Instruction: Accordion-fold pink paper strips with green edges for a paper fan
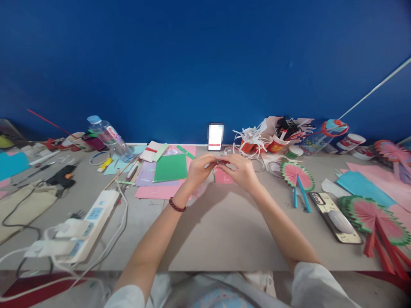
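Observation:
My left hand [203, 167], with a dark red bead bracelet [177, 205] on its wrist, is closed with its fingertips pinched together. My right hand [239, 169] mirrors it, and the fingertips of both nearly meet above the middle of the table. Between and below them shows a piece of pink paper [225, 176] with a thin green edge at its left. The fingers hide its upper part, so how it is folded cannot be made out. Just beyond the hands, a lit phone [215, 137] stands upright against the blue wall.
To the left lie a green sheet [171, 167], pink sheets, a tilted bottle [111, 137] and a power strip [93, 222] with trailing cables. On the right are paper cups [278, 144] with paper strips, watermelon-patterned paper fans [297, 173] and a phone [335, 218] lying flat.

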`<act>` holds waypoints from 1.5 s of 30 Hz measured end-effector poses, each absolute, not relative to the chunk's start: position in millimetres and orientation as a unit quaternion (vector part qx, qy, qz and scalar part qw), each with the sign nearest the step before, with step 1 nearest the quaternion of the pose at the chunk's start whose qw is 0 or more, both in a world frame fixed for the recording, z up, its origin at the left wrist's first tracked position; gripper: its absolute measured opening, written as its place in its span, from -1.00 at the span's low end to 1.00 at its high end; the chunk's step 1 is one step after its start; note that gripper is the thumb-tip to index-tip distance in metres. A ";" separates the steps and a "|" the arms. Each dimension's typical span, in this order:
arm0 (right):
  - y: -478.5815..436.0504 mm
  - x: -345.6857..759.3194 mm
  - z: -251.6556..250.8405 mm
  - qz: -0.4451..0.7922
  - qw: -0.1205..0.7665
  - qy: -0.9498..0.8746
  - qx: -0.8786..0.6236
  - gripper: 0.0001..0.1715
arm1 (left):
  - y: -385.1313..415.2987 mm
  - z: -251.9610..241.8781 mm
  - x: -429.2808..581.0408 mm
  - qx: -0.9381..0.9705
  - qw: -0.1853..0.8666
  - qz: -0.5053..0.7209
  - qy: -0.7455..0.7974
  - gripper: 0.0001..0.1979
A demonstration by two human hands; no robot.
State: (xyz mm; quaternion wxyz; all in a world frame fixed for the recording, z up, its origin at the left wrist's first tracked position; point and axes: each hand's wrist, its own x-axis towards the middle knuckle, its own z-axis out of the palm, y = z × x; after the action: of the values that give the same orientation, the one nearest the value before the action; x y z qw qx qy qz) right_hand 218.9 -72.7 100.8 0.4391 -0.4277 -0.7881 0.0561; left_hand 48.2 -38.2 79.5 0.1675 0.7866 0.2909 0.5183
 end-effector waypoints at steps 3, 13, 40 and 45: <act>-73.8 218.7 100.9 0.048 0.437 -0.786 -0.435 -0.80 | -38.7 80.4 47.9 0.790 0.154 0.516 0.292 -0.80; -71.8 218.9 101.7 -0.008 0.453 -0.789 -0.415 -0.85 | -34.8 77.2 47.6 0.814 0.053 0.520 0.254 -0.85; -64.7 227.2 107.4 0.349 0.522 -0.655 -0.420 -0.79 | -45.4 90.5 49.4 0.774 0.157 0.555 0.260 -0.89; -59.1 230.3 100.5 0.412 0.508 -0.652 -0.384 -0.81 | -46.6 94.8 47.3 0.774 0.179 0.552 0.253 -0.89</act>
State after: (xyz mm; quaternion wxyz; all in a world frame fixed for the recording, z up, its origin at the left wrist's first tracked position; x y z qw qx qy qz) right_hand 230.3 -59.1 100.5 0.5079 -0.3840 -0.6518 0.4121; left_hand 47.3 -46.6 94.8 0.1789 0.7743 0.2525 0.5520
